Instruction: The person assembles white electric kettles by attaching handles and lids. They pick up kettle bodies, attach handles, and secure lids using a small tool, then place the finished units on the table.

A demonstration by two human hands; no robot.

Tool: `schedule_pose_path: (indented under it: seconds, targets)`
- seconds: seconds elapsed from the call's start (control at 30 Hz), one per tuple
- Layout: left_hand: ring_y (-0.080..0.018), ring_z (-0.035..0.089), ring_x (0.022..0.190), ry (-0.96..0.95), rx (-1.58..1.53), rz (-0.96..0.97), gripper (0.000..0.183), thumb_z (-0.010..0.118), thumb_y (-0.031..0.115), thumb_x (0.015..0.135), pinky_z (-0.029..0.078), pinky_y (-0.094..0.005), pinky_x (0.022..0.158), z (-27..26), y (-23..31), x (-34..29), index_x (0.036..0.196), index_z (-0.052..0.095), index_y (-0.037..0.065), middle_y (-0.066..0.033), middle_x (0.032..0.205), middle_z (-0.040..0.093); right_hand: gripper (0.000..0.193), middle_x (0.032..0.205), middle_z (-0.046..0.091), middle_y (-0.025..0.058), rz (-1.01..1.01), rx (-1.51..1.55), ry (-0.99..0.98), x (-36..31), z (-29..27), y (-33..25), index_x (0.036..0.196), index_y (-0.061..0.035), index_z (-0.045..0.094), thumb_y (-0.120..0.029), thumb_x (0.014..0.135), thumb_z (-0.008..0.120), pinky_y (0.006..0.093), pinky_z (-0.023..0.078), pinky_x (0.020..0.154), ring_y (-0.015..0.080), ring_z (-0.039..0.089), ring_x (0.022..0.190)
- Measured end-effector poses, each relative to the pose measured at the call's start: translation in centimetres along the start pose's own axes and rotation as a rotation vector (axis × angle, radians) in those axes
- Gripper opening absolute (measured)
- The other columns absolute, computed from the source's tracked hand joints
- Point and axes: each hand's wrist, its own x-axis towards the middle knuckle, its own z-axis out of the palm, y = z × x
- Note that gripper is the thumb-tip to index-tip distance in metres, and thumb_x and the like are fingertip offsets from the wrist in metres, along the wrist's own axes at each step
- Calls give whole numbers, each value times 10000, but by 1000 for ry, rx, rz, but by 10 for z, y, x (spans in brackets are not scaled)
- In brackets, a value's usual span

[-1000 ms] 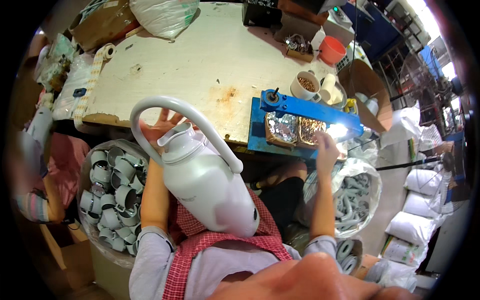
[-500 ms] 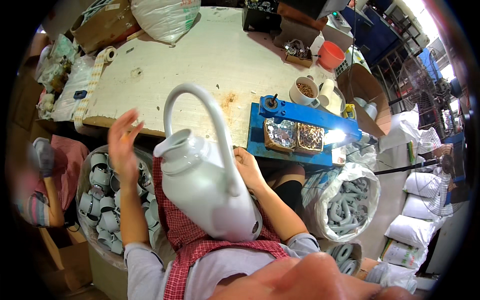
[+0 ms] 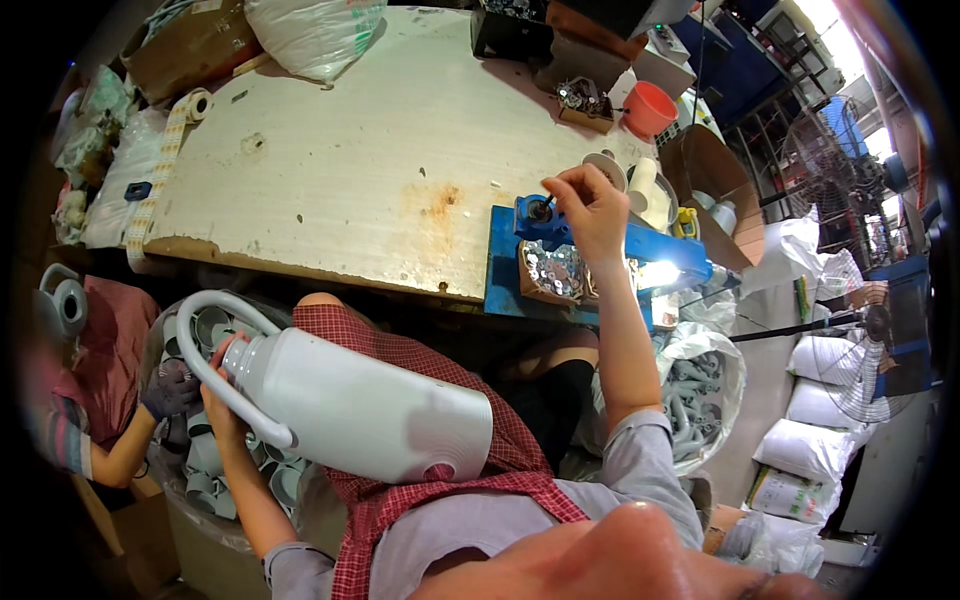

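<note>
- The person's left hand (image 3: 222,395) is closed around the neck end of a large white plastic jug with a looping tube handle (image 3: 355,405), fingers wrapped at the point where the handle meets the spout.
- The jug lies on its side across the person's lap, on a red-and-white checked apron (image 3: 440,400), its flat base pointing toward the person's right and its mouth toward the left.
- The right hand (image 3: 590,210) is stretched forward over the blue metal fixture (image 3: 560,255) at the near edge of the worn cream-coloured worktable (image 3: 340,170); thumb and forefinger are pinched together on something small, too tiny to make out.
- Just below that hand, a shallow tray of small silvery metal parts (image 3: 552,275) sits on the blue fixture.
- Below the jug on the left, a bin of grey plastic caps (image 3: 215,470) stands beside the person's knee.
- On the right, a clear bag of grey curved plastic handles (image 3: 700,400) rests on the floor.
- At the far left edge, another person's gloved hand (image 3: 168,390) reaches toward the bin of caps.
- An orange plastic cup (image 3: 650,108) stands at the far end of the table.
</note>
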Motion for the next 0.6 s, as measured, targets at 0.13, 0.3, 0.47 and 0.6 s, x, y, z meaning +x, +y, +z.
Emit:
schedule_pose_path:
  seconds: [0.13, 0.3, 0.47, 0.6]
  targets:
    - [-269, 547, 1183, 128, -4, -38, 650, 559, 446, 912, 404, -372, 1036, -9, -10, -21, 1307, 497, -66, -176, 1292, 568, 183, 631, 657, 52, 30, -120, -69, -5, -2, 0, 792, 5, 637, -137, 842, 742, 225, 454, 499, 80, 590, 525]
    - [-277, 549, 1180, 237, -24, -29, 607, 542, 426, 914, 430, -394, 1028, -1, -9, -30, 1303, 486, -37, -173, 1318, 542, 173, 655, 676, 68, 27, -34, -189, 2, -8, -5, 815, 14, 629, -123, 848, 729, 233, 506, 535, 95, 637, 560]
    - [-285, 551, 1172, 243, -58, -37, 568, 507, 400, 944, 434, -388, 1025, 11, -5, -24, 1304, 482, -38, -176, 1319, 538, 195, 641, 658, 49, 45, -115, -282, 11, -11, -15, 787, 9, 620, -138, 875, 712, 224, 498, 517, 84, 622, 559]
    - [-285, 549, 1176, 239, 3, -17, 551, 485, 378, 962, 431, -388, 1028, 12, -7, -22, 1317, 472, -43, -182, 1322, 537, 230, 588, 635, 60, -159, -365, -240, 13, -8, -10, 779, -13, 609, -189, 855, 736, 248, 470, 499, 117, 611, 507]
